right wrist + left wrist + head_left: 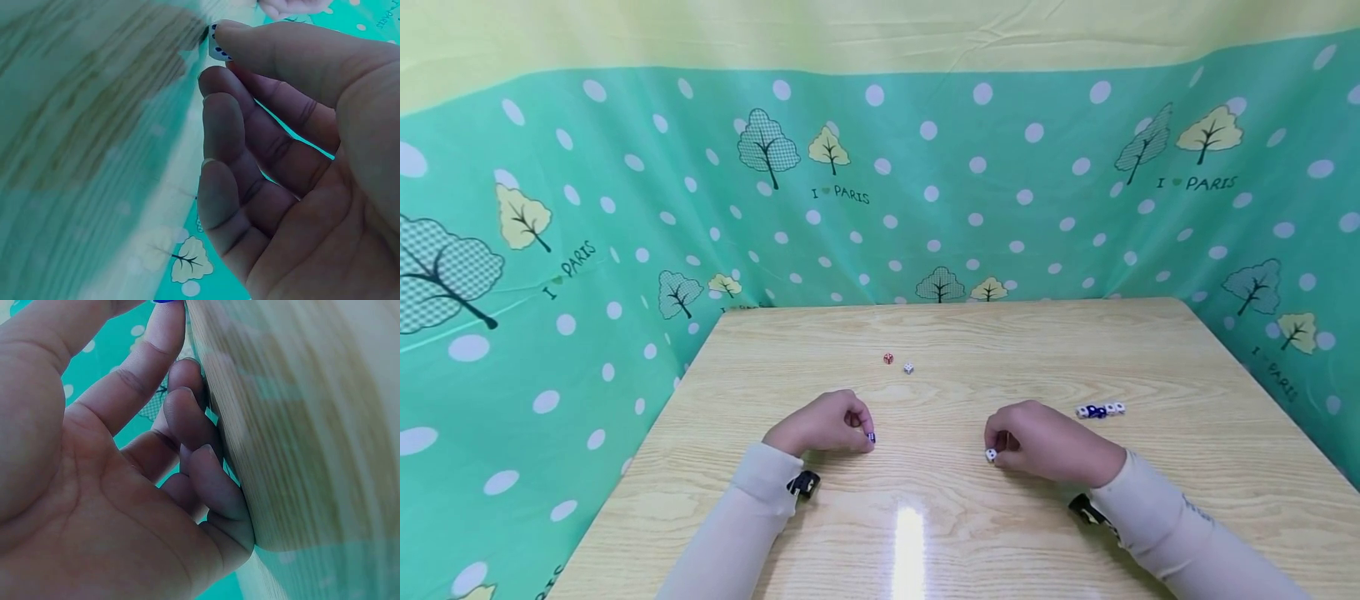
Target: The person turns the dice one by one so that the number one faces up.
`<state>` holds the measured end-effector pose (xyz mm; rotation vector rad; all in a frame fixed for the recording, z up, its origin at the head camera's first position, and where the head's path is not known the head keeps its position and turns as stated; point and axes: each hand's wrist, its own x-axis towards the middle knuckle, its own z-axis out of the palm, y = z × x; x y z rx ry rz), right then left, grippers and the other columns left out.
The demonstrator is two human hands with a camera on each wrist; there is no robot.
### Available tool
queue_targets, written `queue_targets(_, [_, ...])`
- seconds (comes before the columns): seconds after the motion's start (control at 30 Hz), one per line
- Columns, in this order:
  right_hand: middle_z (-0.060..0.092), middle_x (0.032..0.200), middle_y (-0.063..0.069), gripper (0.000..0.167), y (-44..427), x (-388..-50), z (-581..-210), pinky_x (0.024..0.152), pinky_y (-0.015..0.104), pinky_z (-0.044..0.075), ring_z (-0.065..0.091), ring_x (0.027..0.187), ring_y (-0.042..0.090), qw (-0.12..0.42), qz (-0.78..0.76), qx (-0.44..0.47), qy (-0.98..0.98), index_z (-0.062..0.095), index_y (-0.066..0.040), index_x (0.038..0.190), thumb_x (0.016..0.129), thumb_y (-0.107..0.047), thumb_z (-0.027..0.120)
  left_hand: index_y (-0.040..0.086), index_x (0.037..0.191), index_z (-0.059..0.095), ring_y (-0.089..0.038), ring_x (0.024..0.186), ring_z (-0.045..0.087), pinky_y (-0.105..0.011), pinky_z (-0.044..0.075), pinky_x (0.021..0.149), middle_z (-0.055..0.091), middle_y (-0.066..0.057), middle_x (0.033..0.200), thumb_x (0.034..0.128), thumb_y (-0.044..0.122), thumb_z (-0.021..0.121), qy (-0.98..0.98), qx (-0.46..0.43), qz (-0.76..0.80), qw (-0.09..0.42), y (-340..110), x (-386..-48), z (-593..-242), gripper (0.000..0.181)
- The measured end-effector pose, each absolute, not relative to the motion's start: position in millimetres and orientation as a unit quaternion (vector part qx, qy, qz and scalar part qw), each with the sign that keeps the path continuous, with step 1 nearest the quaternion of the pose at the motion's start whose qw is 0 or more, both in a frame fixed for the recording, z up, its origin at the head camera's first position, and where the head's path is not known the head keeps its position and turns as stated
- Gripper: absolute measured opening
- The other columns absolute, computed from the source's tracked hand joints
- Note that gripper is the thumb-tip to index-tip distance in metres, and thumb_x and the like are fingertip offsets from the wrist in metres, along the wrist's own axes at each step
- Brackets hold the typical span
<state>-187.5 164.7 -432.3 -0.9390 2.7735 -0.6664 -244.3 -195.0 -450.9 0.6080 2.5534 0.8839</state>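
Observation:
Between thumb and index finger, my left hand (pixel 831 423) pinches a blue die (pixel 871 437) at the table's middle left; only a blue sliver of it shows at the top of the left wrist view. My right hand (pixel 1048 442) pinches a white die (pixel 991 455) the same way. In the right wrist view dark pips show on that white die (pixel 219 50), and the other fingers lie curled below it. Farther back on the wood lie a red die (pixel 888 358) and another white die (pixel 908 368). A short row of white and blue dice (pixel 1111 409) lies right of my right hand.
The light wooden table (pixel 1000 342) carries a bright light reflection near its front. A green dotted cloth (pixel 925 192) hangs behind it and at both sides. Each wrist has a black device (pixel 805 484) by the sleeve.

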Motion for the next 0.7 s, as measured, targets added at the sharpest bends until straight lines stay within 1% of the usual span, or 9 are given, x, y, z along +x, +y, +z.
queue_targets(0.23, [0.063,0.078,-0.014,0.016,168,-190,-436,0.063,0.022,0.049,0.054,0.069,0.001,0.070,-0.225,-0.316,0.919,0.072,-0.022,0.086,0.086,-0.010,0.083,0.020,0.081,0.072,-0.019,0.085,0.051,-0.034,0.044,0.074,0.057,-0.003,0.093,0.0810,0.021,0.089,0.904,0.219,0.316,0.185,-195,-244,-450,0.017])
queue_targets(0.37, [0.062,0.078,-0.015,0.016,168,-190,-436,0.063,0.022,0.048,0.054,0.069,0.001,0.071,-0.223,-0.311,0.921,0.071,-0.024,0.086,0.086,-0.013,0.083,0.020,0.081,0.072,-0.018,0.086,0.051,-0.034,0.044,0.074,0.058,-0.002,0.093,0.0810,0.021,0.089,0.904,0.223,0.315,0.184,-195,-245,-451,0.017])
queue_targets(0.5, [0.059,0.073,-0.016,0.017,166,-187,-435,0.061,0.023,0.046,0.051,0.066,0.001,0.056,-0.203,-0.291,0.933,0.067,-0.026,0.082,0.087,-0.022,0.084,0.019,0.081,0.072,-0.018,0.086,0.051,-0.033,0.044,0.074,0.058,-0.002,0.092,0.0809,0.021,0.089,0.903,0.224,0.316,0.185,-195,-245,-451,0.017])
queue_targets(0.6, [0.053,0.067,-0.016,0.024,162,-182,-434,0.058,0.023,0.041,0.045,0.060,0.001,0.040,-0.179,-0.272,0.945,0.062,-0.027,0.076,0.087,-0.031,0.083,0.019,0.081,0.072,-0.018,0.086,0.051,-0.034,0.044,0.075,0.058,-0.002,0.093,0.0807,0.021,0.089,0.903,0.222,0.316,0.186,-196,-244,-451,0.017])
queue_targets(0.7, [0.048,0.062,-0.015,0.029,158,-179,-435,0.055,0.023,0.038,0.041,0.057,0.002,0.022,-0.157,-0.265,0.951,0.058,-0.027,0.073,0.086,-0.034,0.083,0.020,0.081,0.072,-0.018,0.086,0.051,-0.034,0.043,0.075,0.057,-0.002,0.093,0.0806,0.021,0.089,0.904,0.221,0.315,0.186,-196,-244,-451,0.017])
